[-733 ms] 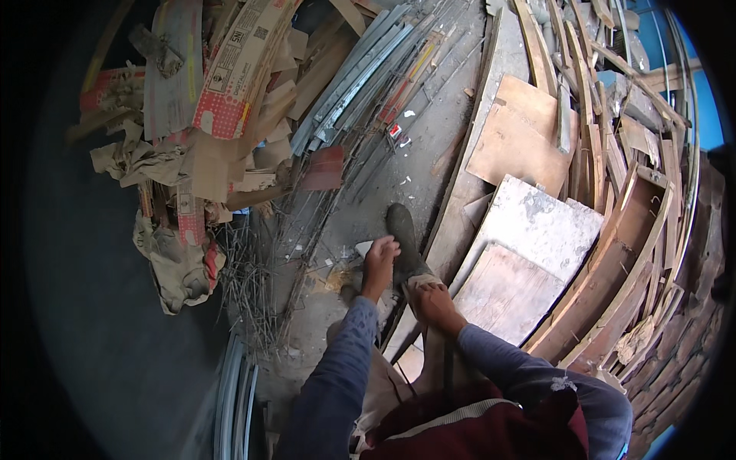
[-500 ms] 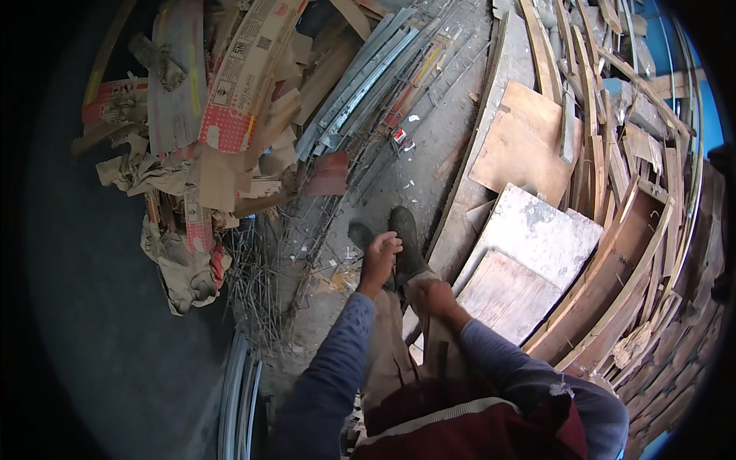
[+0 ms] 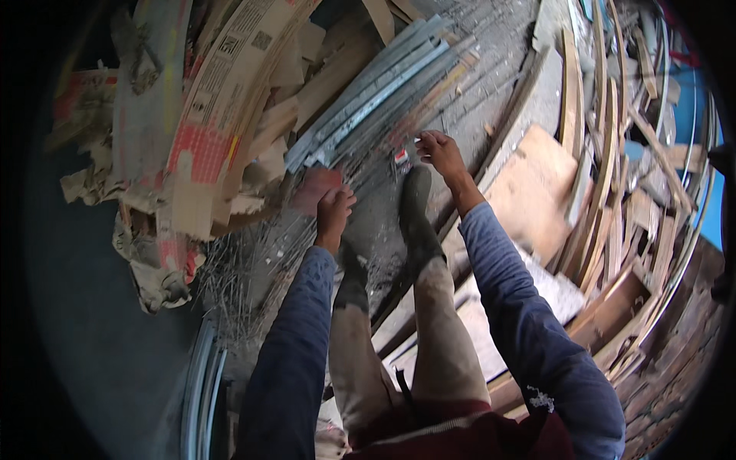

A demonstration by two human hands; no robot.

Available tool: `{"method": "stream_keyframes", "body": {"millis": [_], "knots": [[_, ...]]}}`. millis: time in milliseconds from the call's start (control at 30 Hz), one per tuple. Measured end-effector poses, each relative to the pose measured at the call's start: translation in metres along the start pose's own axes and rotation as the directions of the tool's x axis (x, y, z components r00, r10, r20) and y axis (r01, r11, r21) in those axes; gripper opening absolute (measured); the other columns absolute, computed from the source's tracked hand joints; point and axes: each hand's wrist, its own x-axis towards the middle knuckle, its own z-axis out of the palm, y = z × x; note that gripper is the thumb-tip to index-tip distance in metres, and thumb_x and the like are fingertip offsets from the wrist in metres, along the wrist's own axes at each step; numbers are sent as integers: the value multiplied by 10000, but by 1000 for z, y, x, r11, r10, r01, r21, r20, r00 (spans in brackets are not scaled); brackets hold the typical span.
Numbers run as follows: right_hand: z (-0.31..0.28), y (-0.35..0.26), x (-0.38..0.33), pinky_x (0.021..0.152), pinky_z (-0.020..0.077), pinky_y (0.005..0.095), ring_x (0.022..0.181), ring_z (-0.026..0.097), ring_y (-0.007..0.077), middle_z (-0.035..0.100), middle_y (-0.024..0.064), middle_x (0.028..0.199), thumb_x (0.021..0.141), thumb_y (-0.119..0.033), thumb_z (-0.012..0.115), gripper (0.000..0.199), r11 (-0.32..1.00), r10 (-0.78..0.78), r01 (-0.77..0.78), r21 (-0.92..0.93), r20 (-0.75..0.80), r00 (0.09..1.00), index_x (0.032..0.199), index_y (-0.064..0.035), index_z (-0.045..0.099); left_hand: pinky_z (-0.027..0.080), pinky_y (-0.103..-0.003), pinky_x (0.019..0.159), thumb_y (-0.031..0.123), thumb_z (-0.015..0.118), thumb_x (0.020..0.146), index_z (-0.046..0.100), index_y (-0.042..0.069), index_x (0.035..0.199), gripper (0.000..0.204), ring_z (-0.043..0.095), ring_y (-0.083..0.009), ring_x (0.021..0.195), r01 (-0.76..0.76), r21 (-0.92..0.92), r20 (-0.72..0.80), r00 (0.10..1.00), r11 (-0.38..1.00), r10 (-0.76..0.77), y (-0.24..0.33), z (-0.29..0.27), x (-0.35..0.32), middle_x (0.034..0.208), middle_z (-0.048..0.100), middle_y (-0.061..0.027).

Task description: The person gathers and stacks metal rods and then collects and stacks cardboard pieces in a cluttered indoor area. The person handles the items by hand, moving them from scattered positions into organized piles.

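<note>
My left hand [image 3: 335,215] is curled, its fingers bent inward, just right of a flat dull-red piece [image 3: 316,188]. Whatever those fingers may hold is hidden. Farther ahead and to the right, my right hand [image 3: 442,159] is raised above the toe of a dark boot [image 3: 415,195], thumb and fingers drawn together. I cannot make out anything between them. Close to its fingertips, a small red-and-white scrap [image 3: 400,157] lies on the concrete floor. Thin metal rods [image 3: 368,162] run along the ground past both hands.
Left are stacked cardboard pieces [image 3: 222,100] and crumpled sacking [image 3: 153,268]. Grey metal channels [image 3: 383,84] lie ahead. A tangle of thin rods [image 3: 238,261] spreads near my left arm. Plywood sheets [image 3: 529,184], long timbers [image 3: 606,146] and a wooden trough [image 3: 613,307] fill the right.
My hands have moved apart: the right went forward from beside my leg, the left shifted leftward and slightly forward. My legs are now spread and the view has shifted.
</note>
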Motion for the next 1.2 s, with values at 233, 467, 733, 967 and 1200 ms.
{"method": "stream_keyframes", "body": {"millis": [233,467,733,967,1200], "knots": [[0,46,269,746,581,302,843,705,187,749,94,1058,1033,-180,592,323,950,93,-33,-311,179,979,1351,-123,605,479,-493,1111,303,506,1104,385,5,1526,531,596,-350,1317,34,-445,-88,993,895,-82,28,54,129,1442,566,-178],[2,50,300,623,599,380,718,748,254,741,170,870,950,-121,651,393,901,14,142,-411,354,935,1302,42,585,487,-493,1102,297,506,1103,359,20,1524,525,600,-339,1314,116,-576,-73,979,810,-192,27,76,191,1399,590,-177],[23,-35,255,513,500,342,555,595,178,642,77,724,1008,-208,590,237,889,192,-73,-452,224,955,1028,-2,706,541,-468,974,351,558,1084,583,119,1099,234,627,-219,919,38,-670,-208,949,741,-236,25,75,203,949,601,-25],[-5,-45,223,546,436,296,589,515,108,571,-9,685,1028,-217,556,242,951,85,-1,-308,258,962,993,-57,733,525,-421,864,346,567,1080,561,191,905,234,546,-145,754,-141,-629,-292,954,765,-64,54,84,155,746,460,41],[-21,-59,146,564,352,250,625,402,44,451,-71,673,1038,-312,598,291,959,-101,161,-235,249,963,839,-104,640,474,-310,714,372,558,1075,467,164,803,355,474,-137,636,-204,-616,-364,930,761,-45,58,93,107,694,396,32]]}}
